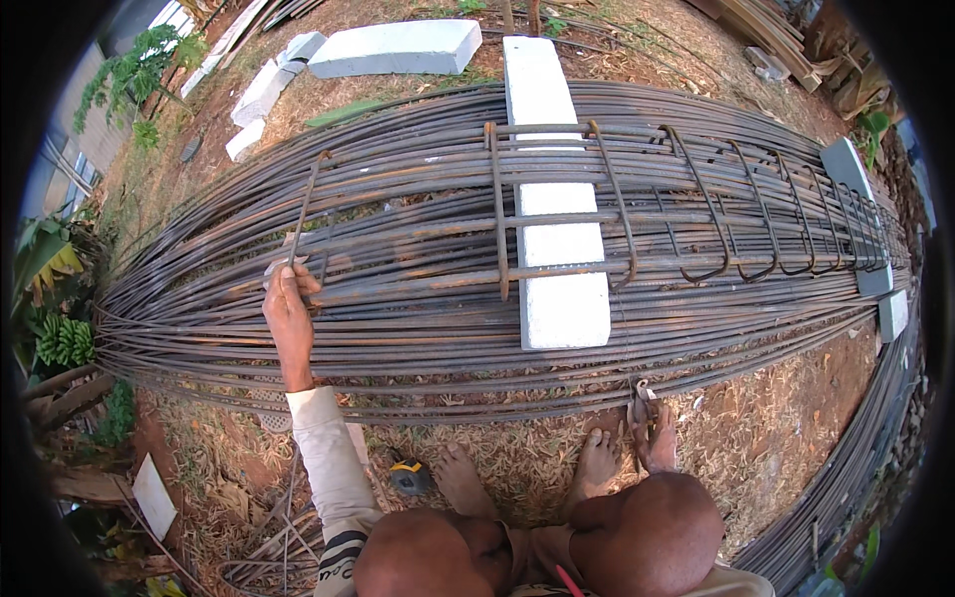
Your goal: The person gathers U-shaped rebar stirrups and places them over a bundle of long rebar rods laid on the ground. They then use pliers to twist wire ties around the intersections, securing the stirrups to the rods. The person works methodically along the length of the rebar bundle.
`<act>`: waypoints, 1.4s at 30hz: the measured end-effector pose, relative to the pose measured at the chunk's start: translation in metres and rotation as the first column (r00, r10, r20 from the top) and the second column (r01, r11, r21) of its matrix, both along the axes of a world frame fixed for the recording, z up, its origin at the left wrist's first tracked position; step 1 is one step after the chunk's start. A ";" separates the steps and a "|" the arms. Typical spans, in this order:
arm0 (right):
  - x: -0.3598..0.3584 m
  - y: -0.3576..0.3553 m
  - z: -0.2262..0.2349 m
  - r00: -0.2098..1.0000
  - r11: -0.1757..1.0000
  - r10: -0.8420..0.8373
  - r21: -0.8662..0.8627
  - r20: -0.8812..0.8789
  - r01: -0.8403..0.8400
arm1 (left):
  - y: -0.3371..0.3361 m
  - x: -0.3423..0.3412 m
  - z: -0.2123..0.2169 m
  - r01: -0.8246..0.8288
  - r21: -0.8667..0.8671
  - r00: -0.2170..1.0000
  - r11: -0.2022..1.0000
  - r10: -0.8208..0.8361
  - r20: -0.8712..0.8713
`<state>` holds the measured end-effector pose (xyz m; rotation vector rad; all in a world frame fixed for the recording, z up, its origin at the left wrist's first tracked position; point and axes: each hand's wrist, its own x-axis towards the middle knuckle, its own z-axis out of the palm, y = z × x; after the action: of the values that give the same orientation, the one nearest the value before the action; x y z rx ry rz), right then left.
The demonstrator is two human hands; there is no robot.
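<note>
Far left of frame: green leaves and a bunch of green bananas (65,340) beside the tapered end of the rebar pile (418,338), which runs across the whole middle of the frame on bare ground.

Left-centre: left hand (288,303) reaches up from the lower edge in a pale sleeve; its grip is closed around the lower end of a bent steel stirrup (306,214) that stands tilted on top of the long bars.

Lower centre-left: yellow tape measure (409,478) on dry leaves, just beside the person's bare foot.

Centre: white concrete block (559,289) lies across the pile under the bars; a second rectangular stirrup (557,214) loops around the upper bars over it.

Upper centre: more white blocks (398,48) on the ground beyond the pile.

Lower centre-right: right hand (652,438) hangs low beside the knee, near the pile's front edge, touching a small metal tool (640,398); can't tell how firmly the grip is closed on it.

Right: row of closely spaced stirrups (796,214) already on the bars, running toward the right rim; a grey block (846,164) sits behind them.
</note>
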<state>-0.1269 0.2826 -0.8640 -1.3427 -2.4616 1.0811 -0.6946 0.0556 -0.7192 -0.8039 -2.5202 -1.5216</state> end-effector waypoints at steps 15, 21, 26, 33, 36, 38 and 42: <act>0.014 0.001 -0.048 0.997 0.991 0.052 0.126 -0.061 -0.044 | -0.014 0.008 -0.002 0.042 0.078 0.991 0.996 -0.051 0.120; 0.015 -0.001 -0.044 0.989 1.000 0.016 -0.007 -0.150 -0.017 | -0.029 0.034 -0.018 0.046 0.248 0.986 0.968 -0.084 0.143; 0.024 0.002 -0.061 0.989 0.999 -0.012 -0.050 -0.148 0.004 | -0.033 0.026 -0.026 0.038 0.287 0.979 0.957 -0.093 0.181; 0.006 -0.004 -0.034 0.988 1.000 0.006 0.005 -0.152 -0.005 | -0.029 0.034 -0.044 -0.005 0.136 1.000 0.991 0.001 0.024; 0.015 -0.003 -0.038 0.994 0.999 0.028 0.026 -0.110 -0.025 | -0.022 0.044 -0.044 0.006 0.054 0.999 0.999 -0.003 -0.053; 0.016 -0.002 -0.040 0.991 0.999 0.006 -0.036 -0.132 -0.011 | -0.020 0.045 -0.044 -0.004 0.111 1.000 0.994 0.001 0.029; 0.019 -0.001 -0.055 0.983 0.991 -0.067 -0.126 -0.173 0.045 | -0.011 0.052 -0.041 0.016 0.018 1.000 1.000 -0.016 0.002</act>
<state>-0.1083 0.2815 -0.9187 -1.2779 -2.2509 1.2951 -0.6423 0.0444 -0.7599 -0.8225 -2.5038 -1.5489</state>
